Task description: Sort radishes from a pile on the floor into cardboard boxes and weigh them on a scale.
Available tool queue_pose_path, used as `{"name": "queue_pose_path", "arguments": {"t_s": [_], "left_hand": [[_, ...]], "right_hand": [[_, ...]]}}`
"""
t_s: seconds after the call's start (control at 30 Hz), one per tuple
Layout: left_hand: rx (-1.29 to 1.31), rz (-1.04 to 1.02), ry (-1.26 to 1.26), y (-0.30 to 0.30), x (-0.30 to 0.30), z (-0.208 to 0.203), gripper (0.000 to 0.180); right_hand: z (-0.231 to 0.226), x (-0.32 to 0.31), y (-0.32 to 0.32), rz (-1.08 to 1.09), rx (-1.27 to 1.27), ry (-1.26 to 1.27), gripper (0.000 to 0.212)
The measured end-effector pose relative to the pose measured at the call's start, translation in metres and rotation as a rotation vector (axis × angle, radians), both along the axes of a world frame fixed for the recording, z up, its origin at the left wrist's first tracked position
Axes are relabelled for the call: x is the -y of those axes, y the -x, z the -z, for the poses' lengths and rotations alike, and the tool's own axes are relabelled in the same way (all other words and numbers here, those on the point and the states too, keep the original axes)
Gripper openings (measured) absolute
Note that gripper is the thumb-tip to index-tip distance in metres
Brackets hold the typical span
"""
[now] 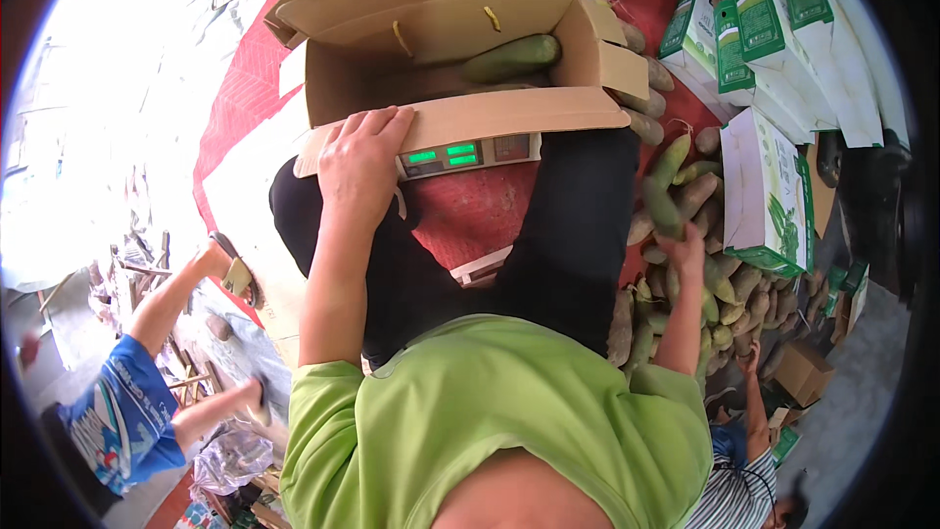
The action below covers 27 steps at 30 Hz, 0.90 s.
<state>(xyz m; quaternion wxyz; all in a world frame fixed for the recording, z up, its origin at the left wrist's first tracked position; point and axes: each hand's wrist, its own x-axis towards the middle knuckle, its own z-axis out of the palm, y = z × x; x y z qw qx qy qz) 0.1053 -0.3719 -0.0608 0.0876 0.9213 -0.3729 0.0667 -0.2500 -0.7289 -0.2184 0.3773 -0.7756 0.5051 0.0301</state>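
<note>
An open cardboard box [441,15] stands in front of my knees with its flaps spread. Inside, at its right end, lies a single long dark green vegetable [512,58], probably a gourd or a radish. My left hand [354,165] rests on the box's near flap [519,114], its fingers laid over the flap. Below that flap shows a scale [468,154] with lit green digits. To the right, my right hand [685,250] is closed around the lower end of another long green vegetable [661,206], over the pile; its fingers are partly hidden.
A heap of long green and brownish vegetables [744,304] spreads at my right. Beyond it stand white and green cartons [759,191]. Red matting [470,216] covers the ground under the scale. One person [127,411] is at the left; another person's hand [749,358] reaches the heap at lower right.
</note>
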Motion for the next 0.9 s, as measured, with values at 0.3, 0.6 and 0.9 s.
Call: {"name": "queue_pose_path", "arguments": {"t_s": [0.3, 0.6, 0.9], "left_hand": [[0.020, 0.015, 0.014, -0.001, -0.006, 0.001, 0.034], [0.007, 0.050, -0.003, -0.001, -0.003, 0.004, 0.034], [0.048, 0.066, 0.006, -0.009, -0.012, 0.014, 0.040]], "right_hand": [[-0.215, -0.021, -0.191, -0.626, 0.435, 0.562, 0.059], [-0.157, -0.106, -0.359, -1.083, 0.195, 0.462, 0.063], [-0.173, -0.075, -0.322, -0.800, 0.737, 0.240, 0.042]]}}
